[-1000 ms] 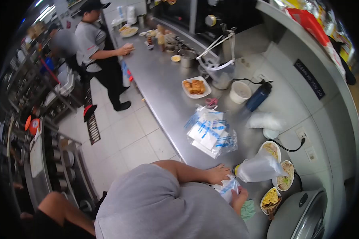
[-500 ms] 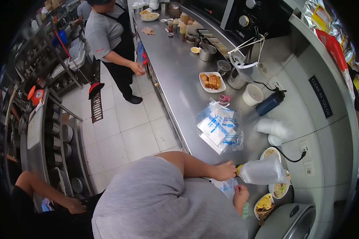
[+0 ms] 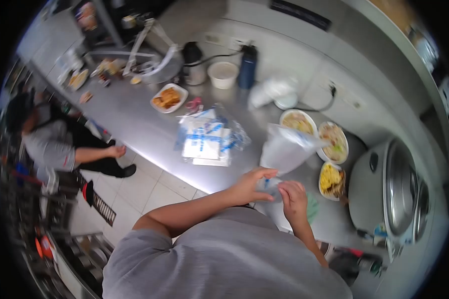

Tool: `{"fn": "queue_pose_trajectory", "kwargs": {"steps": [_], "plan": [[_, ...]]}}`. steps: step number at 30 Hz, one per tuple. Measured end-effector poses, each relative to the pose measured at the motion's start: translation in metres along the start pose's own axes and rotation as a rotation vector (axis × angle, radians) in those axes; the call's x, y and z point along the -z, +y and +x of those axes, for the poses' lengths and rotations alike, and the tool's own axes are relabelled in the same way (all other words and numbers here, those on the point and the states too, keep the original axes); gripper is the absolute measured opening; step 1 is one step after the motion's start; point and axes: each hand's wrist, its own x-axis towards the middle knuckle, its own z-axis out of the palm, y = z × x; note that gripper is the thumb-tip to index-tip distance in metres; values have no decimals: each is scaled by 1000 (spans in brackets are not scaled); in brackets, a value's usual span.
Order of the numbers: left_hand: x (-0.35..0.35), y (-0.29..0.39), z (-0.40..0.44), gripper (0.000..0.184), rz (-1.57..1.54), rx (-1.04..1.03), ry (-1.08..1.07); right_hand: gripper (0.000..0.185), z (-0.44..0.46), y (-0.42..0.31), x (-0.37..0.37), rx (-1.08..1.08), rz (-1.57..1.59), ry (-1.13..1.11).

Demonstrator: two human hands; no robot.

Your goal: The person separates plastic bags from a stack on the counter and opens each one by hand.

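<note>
My left hand (image 3: 250, 186) has its thumb and fingers curved around one side of a small clear plastic packet (image 3: 269, 188) with blue marks. My right hand (image 3: 293, 197) pinches the packet's other side. Just beyond my hands a translucent plastic bag (image 3: 289, 149) lies on the counter. White packets with blue print (image 3: 204, 142) rest in clear wrap to the left. A green cloth (image 3: 312, 208) is partly hidden behind my right hand.
Bowls of food (image 3: 333, 180) stand at the right, beside a large grey cooker (image 3: 379, 187). Farther back are a square dish (image 3: 169, 98), a white tub (image 3: 223, 74) and a dark blue bottle (image 3: 247, 67). A co-worker (image 3: 55, 139) stands at the left beyond the counter (image 3: 149, 137).
The view has turned toward the right and the wall. My hands have come up off the counter with the packet between them. The co-worker's arm reaches out at the left.
</note>
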Motion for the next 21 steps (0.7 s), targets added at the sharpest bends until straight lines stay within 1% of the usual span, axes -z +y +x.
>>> {"fn": "queue_pose_trajectory", "kwargs": {"steps": [1,4,5,7,8,10,11,12,14,16,17,19,20,21], "plan": [[0,10,3,19,52,-56,4,10,3,-8,5,-30,33,23],[8,11,12,17,-53,102,-80,10,11,-20,24,-35,68,91],[9,13,16,16,-66,104,-117,10,14,-24,29,-7,74,106],[19,19,20,14,-64,102,-118,11,16,-32,41,-36,83,143],[17,29,22,13,-50,0,-58,12,19,-33,42,-14,119,141],[24,38,28,17,175,-65,-165,7,21,-34,45,-3,228,160],[25,42,28,19,56,-143,-119,6,23,-33,44,-11,259,168],[28,54,28,17,-79,-162,-75,6,26,-35,44,-5,369,173],[31,77,24,15,-444,-119,-47,7,39,-37,39,-5,540,134],[42,82,17,15,-388,-102,-24,8,46,-40,37,-12,634,74],[45,84,14,15,-375,-92,-29,8,53,-48,36,40,578,68],[57,80,11,14,-249,-106,32,9,81,-63,33,155,460,77],[66,78,9,13,-170,-119,67,11,85,-63,27,119,572,69],[70,74,8,14,-191,-73,59,12,86,-58,16,80,688,55]]}}
